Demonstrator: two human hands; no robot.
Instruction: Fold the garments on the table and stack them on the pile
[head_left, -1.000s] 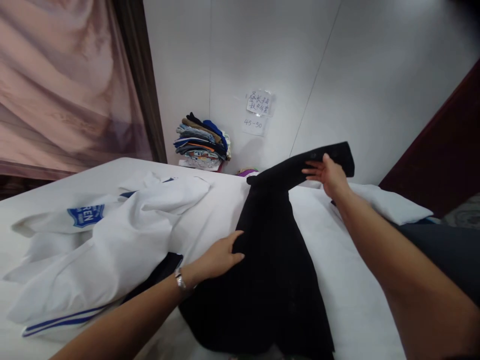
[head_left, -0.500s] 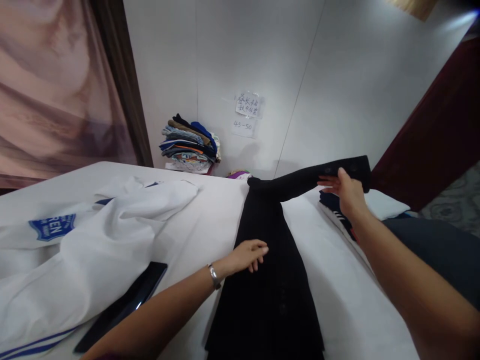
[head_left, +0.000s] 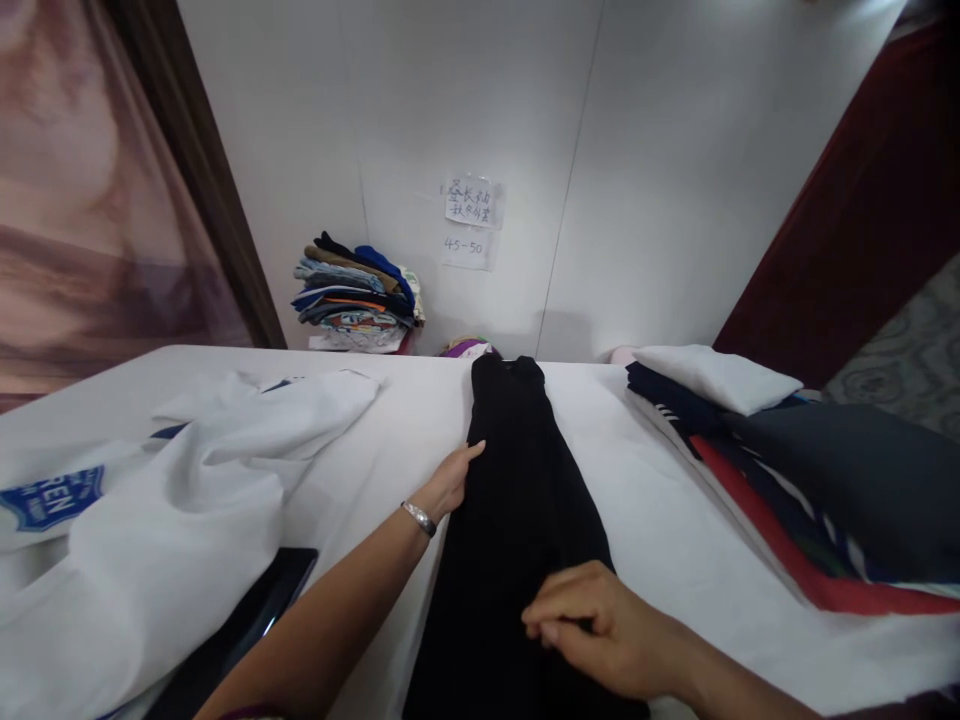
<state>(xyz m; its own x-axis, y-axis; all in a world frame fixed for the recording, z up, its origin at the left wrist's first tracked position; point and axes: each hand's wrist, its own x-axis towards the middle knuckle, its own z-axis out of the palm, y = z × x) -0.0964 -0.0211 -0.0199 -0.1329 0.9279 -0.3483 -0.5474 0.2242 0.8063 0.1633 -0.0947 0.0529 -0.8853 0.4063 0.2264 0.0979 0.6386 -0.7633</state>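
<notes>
A black jacket [head_left: 517, 480] lies lengthwise down the middle of the white table, narrowed into a long strip with its collar end toward the wall. My left hand [head_left: 452, 480], a silver bracelet at its wrist, is at the jacket's left edge. Its thumb shows on the cloth, and the other fingers are partly hidden at the edge. Over the lower part of the jacket is my right hand [head_left: 592, 622], fingers curled in against the dark cloth. The sleeve lies along the body, and its outline is hard to make out in the black.
A crumpled white garment [head_left: 217, 500] with a blue badge spreads over the left side, beside a dark glossy panel [head_left: 262, 600]. Folded clothes [head_left: 825, 480] are stacked at right. Another clothes pile [head_left: 360, 295] stands by the wall, under paper signs [head_left: 471, 220].
My right hand has brought the sleeve in from the right, onto the jacket's body, and moved down toward me. My left hand has shifted up and left to the jacket's edge.
</notes>
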